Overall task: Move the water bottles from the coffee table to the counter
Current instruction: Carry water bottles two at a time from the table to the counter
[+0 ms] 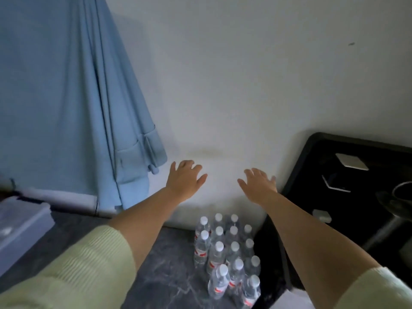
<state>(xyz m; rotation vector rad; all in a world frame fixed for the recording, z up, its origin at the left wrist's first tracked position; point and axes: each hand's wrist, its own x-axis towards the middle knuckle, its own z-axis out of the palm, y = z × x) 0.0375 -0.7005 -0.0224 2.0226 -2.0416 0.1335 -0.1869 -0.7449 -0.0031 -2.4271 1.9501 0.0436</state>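
Note:
Several clear water bottles (227,255) with white caps and red labels stand upright in tight rows on a dark marbled counter (169,270), against the white wall. My left hand (185,177) and my right hand (258,184) are both stretched forward above and beyond the bottles, fingers spread, holding nothing. Neither hand touches a bottle. Pale green sleeves cover both upper forearms.
A blue garment (73,103) hangs on the wall at the left. A translucent plastic box (20,228) sits at the counter's left end. To the right lies a black stove top (347,175) with a dark pot (401,195) at the frame edge.

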